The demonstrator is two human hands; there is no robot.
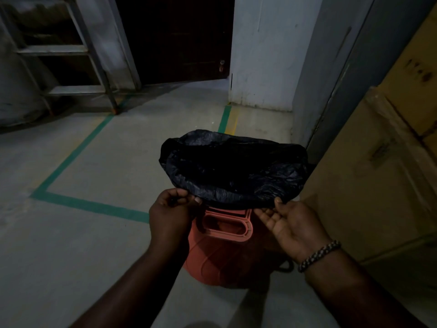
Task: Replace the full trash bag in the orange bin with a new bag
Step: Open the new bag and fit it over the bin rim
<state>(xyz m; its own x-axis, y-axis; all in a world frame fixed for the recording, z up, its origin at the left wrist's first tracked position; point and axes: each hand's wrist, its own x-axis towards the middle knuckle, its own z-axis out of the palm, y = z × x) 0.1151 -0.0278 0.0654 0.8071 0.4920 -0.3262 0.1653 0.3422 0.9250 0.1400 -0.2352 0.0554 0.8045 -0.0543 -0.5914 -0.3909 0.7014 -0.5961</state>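
Observation:
An orange bin (pixel 220 254) stands on the floor right below me, its handle facing me. A black trash bag (pixel 234 166) lies spread over the bin's mouth, its rim folded outward. My left hand (pixel 171 210) pinches the bag's near edge at the left. My right hand (pixel 287 223), palm up with a beaded bracelet on the wrist, has its fingertips under the bag's near edge at the right. What lies inside the bag is too dark to see.
Stacked cardboard boxes (pixel 387 166) stand close on the right. A grey metal door frame (pixel 331 91) and a white pillar (pixel 260 55) are behind the bin. A metal rack (pixel 71 55) stands at the far left. Green tape lines (pixel 89 205) mark the concrete floor.

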